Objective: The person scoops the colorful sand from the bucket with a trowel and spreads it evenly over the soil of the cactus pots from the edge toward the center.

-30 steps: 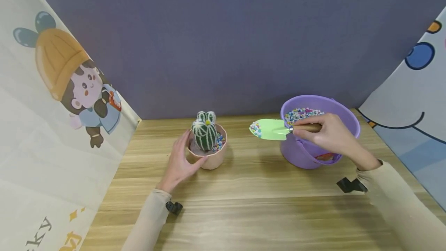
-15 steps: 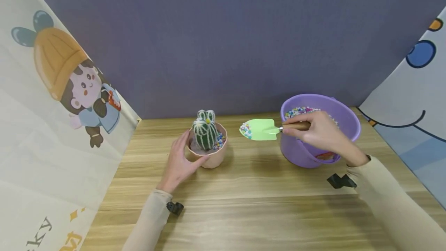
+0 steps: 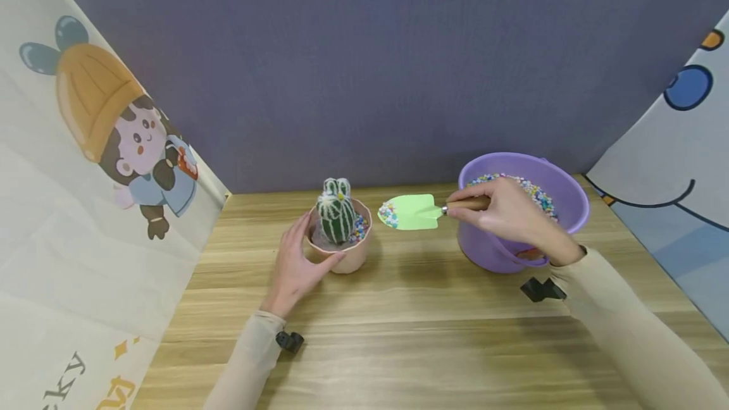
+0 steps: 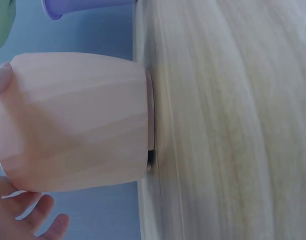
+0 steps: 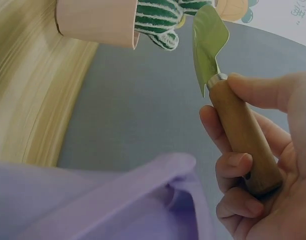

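My right hand [image 3: 500, 209] grips the wooden handle [image 5: 243, 135] of a small trowel [image 3: 412, 212] with a light green blade. Colourful pebbles [image 3: 388, 214] lie on the blade's tip, which hovers just right of the flowerpot. The pale pink flowerpot [image 4: 78, 120] stands upright on the table. My left hand [image 3: 296, 267] holds the pot from its left side, thumb at the front of the rim and fingers around the side. In the pot stands a green cactus [image 3: 337, 219] with white stripes; more colourful pebbles [image 3: 360, 228] lie at its right side, greyish filling at its left.
A purple bucket [image 3: 484, 252] with colourful pebbles [image 3: 532, 192] inside stands at the right, below and behind my right hand. Behind the wooden table [image 3: 398, 340] rises a dark blue-grey wall [image 3: 398, 68]. Printed panels [image 3: 62, 220] border the left and right.
The trowel with its pebbles has moved left in my right hand, from by the bucket to near the flowerpot. My left hand has stayed on the pot, almost still.
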`<state>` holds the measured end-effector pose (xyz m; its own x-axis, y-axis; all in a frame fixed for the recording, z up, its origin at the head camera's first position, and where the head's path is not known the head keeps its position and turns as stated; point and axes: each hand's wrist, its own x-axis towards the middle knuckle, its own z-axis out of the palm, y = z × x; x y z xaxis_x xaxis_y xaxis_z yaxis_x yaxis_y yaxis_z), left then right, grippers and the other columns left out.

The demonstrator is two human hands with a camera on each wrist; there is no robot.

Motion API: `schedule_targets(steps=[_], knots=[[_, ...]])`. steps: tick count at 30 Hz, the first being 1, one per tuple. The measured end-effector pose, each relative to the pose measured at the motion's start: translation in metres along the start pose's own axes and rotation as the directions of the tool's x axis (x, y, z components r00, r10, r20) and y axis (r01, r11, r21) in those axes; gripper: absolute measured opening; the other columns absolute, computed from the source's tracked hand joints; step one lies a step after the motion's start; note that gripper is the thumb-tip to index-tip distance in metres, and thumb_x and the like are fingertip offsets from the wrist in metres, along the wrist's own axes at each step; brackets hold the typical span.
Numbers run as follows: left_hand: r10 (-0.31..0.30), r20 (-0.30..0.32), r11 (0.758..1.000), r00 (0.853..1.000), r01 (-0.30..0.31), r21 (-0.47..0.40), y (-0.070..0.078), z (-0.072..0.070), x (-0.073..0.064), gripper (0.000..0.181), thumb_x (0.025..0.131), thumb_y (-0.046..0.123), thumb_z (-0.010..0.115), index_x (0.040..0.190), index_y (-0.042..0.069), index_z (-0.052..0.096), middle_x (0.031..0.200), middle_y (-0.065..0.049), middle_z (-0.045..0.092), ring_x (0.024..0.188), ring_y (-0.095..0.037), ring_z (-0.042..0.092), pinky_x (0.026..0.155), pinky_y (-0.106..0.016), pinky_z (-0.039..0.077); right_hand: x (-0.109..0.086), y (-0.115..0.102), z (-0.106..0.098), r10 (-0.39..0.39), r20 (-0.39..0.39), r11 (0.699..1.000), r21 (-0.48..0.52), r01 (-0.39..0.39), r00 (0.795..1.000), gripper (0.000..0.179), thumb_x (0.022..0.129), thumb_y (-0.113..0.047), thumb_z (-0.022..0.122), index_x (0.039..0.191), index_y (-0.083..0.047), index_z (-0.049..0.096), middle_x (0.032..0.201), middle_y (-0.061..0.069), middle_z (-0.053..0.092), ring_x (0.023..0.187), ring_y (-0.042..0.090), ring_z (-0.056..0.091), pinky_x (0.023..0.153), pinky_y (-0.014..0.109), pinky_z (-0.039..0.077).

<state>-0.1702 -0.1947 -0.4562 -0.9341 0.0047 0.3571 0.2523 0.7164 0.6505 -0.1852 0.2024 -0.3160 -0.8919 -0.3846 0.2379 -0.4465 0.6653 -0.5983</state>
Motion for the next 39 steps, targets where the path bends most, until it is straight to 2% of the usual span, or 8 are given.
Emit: schedule_targets(steps=[7, 15, 23, 31, 39], knots=[[0.015, -0.014, 0.999, 1.0, -0.015, -0.04, -0.001, 0.002, 0.0, 0.112, 0.077, 0.06, 0.09, 0.164, 0.015, 0.038, 0.166, -0.01, 0.046, 0.154, -0.035, 0.041, 0.129, -0.058, 0.033, 0.009, -0.004, 0.01, -0.001, 0.005, 0.999, -0.036, 0.001, 1.0, 0.022, 0.095, -0.03, 0.081, 0.111, -0.016, 0.085, 0.096, -0.005, 0.084, 0.085, 0.009, 0.079, 0.074, 0.019, 0.057], [0.072, 0.051, 0.993, 0.996, -0.067, -0.094, -0.01, -0.007, 0.007, 0.108, 0.08, 0.046, 0.09, 0.165, 0.01, 0.035, 0.169, -0.016, 0.04, 0.155, -0.039, 0.038, 0.126, -0.061, 0.037, 0.018, -0.007, 0.019, -0.03, 0.03, 1.0, -0.006, 0.03, 0.999, 0.023, 0.096, -0.03, 0.081, 0.111, -0.014, 0.085, 0.1, -0.002, 0.084, 0.088, 0.013, 0.079, 0.074, 0.021, 0.058], [0.096, 0.108, 0.992, 0.99, -0.086, -0.096, -0.015, -0.011, 0.009, 0.106, 0.084, 0.045, 0.087, 0.167, 0.009, 0.032, 0.172, -0.017, 0.035, 0.156, -0.042, 0.037, 0.121, -0.063, 0.043, 0.025, -0.011, 0.032, -0.006, 0.071, 0.999, -0.039, 0.008, 0.997, 0.022, 0.096, -0.034, 0.08, 0.11, -0.018, 0.085, 0.101, -0.005, 0.084, 0.084, 0.01, 0.077, 0.074, 0.032, 0.06], [0.088, 0.109, 0.993, 0.99, -0.079, -0.084, -0.015, -0.012, 0.006, 0.105, 0.084, 0.047, 0.086, 0.168, 0.014, 0.032, 0.172, -0.014, 0.036, 0.155, -0.041, 0.037, 0.12, -0.064, 0.043, 0.032, -0.015, 0.038, -0.019, 0.079, 0.99, -0.14, 0.03, 0.997, 0.021, 0.095, -0.034, 0.079, 0.109, -0.02, 0.086, 0.102, -0.002, 0.084, 0.07, 0.005, 0.068, 0.066, 0.032, 0.056], [0.084, 0.092, 0.995, 0.992, -0.077, -0.069, -0.016, -0.016, 0.008, 0.105, 0.082, 0.048, 0.088, 0.167, 0.015, 0.036, 0.171, -0.011, 0.04, 0.155, -0.04, 0.038, 0.126, -0.065, 0.034, 0.041, -0.016, 0.044, -0.056, 0.079, 0.98, -0.186, 0.07, 0.995, 0.022, 0.093, -0.035, 0.081, 0.107, -0.02, 0.087, 0.102, -0.001, 0.084, 0.072, 0.007, 0.07, 0.064, 0.032, 0.055]])
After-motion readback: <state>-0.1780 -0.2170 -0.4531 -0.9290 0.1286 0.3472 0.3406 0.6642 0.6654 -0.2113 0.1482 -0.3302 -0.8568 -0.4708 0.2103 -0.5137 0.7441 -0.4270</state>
